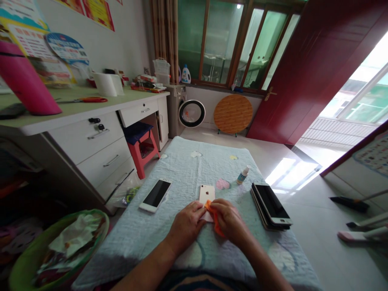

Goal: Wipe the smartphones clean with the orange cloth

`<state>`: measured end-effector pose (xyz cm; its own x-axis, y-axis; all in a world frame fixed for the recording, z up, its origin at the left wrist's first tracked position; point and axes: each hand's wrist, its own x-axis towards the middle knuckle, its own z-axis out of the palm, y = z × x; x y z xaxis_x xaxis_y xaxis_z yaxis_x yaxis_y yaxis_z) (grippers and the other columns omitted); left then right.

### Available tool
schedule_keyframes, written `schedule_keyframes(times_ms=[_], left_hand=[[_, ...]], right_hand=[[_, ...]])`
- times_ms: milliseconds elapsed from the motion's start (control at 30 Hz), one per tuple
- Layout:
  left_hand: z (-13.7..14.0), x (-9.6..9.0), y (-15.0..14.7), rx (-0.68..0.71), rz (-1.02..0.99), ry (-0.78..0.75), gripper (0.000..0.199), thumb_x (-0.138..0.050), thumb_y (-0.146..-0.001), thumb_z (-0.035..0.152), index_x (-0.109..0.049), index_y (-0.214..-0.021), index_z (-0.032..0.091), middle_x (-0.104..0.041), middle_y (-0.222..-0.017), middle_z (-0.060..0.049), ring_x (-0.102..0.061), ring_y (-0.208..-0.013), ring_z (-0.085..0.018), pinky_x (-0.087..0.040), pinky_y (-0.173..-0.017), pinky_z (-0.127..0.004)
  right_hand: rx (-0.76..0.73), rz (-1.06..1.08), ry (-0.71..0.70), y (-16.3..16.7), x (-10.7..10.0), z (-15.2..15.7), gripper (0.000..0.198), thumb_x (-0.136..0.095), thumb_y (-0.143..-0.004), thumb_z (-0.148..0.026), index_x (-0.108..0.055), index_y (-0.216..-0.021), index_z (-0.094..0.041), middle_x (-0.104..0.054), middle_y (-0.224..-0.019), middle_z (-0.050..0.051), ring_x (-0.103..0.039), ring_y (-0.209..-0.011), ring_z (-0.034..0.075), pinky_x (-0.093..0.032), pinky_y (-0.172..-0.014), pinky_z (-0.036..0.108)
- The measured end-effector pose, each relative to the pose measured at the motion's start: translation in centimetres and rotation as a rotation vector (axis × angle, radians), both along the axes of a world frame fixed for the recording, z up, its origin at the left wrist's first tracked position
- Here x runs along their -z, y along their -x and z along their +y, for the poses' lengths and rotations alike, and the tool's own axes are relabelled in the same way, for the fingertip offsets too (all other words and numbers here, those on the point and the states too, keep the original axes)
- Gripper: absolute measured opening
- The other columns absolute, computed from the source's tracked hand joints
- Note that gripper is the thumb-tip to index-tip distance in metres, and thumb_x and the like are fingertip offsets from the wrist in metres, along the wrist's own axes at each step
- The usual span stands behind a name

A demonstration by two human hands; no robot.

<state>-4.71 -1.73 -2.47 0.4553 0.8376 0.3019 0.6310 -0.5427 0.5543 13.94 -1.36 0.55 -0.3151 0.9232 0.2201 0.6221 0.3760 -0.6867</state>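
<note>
On the light blue surface, the left grip holds a pale phone; the right grip pinches an orange rag.

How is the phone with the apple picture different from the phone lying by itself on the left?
The apple phone is back side up, but the lone phone shows its dark screen. Your left hand holds the apple phone while your right hand has an orange cloth against it; no hand touches the lone phone. Both have pale casings.
</note>
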Motion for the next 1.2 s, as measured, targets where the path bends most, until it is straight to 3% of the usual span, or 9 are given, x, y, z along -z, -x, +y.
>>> schedule_keyframes(times_ms=[167,333,567,700,1033,1200], left_hand=[[-0.1,-0.5,0.0,0.007,-0.01,0.046,0.026,-0.055,-0.093,0.024,-0.063,-0.117,0.025,-0.062,-0.116,-0.004,-0.056,-0.112,-0.021,-0.045,-0.102,-0.034],[0.0,-0.4,0.0,-0.007,0.008,0.037,0.02,-0.058,-0.091,0.022,-0.066,-0.109,0.022,-0.063,-0.117,-0.004,-0.056,-0.114,-0.021,-0.044,-0.104,-0.034],[0.0,-0.3,0.1,-0.013,0.009,0.057,0.022,-0.059,-0.09,0.018,-0.067,-0.109,0.022,-0.063,-0.119,-0.005,-0.058,-0.111,-0.021,-0.045,-0.101,-0.033],[-0.1,-0.5,0.3,-0.015,-0.011,0.11,0.02,-0.057,-0.09,0.018,-0.067,-0.107,0.024,-0.061,-0.117,-0.003,-0.06,-0.105,-0.019,-0.047,-0.096,-0.03],[-0.1,-0.1,0.4,-0.06,-0.096,0.111,0.019,-0.056,-0.09,0.019,-0.055,-0.109,0.022,-0.057,-0.112,-0.003,-0.058,-0.105,-0.019,-0.047,-0.093,-0.029],[-0.1,0.1,0.4,-0.062,-0.084,0.091,0.023,-0.057,-0.087,0.013,-0.056,-0.107,0.022,-0.06,-0.111,-0.002,-0.061,-0.103,-0.018,-0.049,-0.092,-0.03]], right_hand=[[-0.02,-0.374,-0.086,0.9,0.1,-1.4,0.026,-0.046,-0.094,-0.022,-0.069,-0.104,-0.029,-0.066,-0.116,0.003,-0.054,-0.096,0.021,-0.042,-0.087,0.036],[0.011,-0.509,-0.109,0.6,0.5,-0.2,0.032,-0.041,-0.097,-0.025,-0.062,-0.121,-0.031,-0.058,-0.134,0.001,-0.045,-0.118,0.027,-0.036,-0.097,0.042],[0.028,-0.516,-0.067,0.5,1.3,4.0,0.037,-0.033,-0.1,-0.026,-0.058,-0.127,-0.024,-0.051,-0.143,0.006,-0.038,-0.134,0.026,-0.032,-0.105,0.044],[-0.026,-0.495,-0.046,1.1,1.5,4.5,0.04,-0.034,-0.099,-0.023,-0.055,-0.133,-0.021,-0.045,-0.148,0.009,-0.035,-0.139,0.025,-0.03,-0.109,0.043],[-0.241,-0.356,-0.041,1.1,-0.2,0.4,0.041,-0.039,-0.099,-0.021,-0.051,-0.138,-0.029,-0.049,-0.145,0.003,-0.04,-0.136,0.019,-0.025,-0.113,0.039],[-0.313,-0.39,-0.017,0.0,-1.1,-1.7,0.043,-0.04,-0.098,-0.018,-0.052,-0.137,-0.03,-0.052,-0.143,0.002,-0.042,-0.134,0.017,-0.022,-0.115,0.038]])
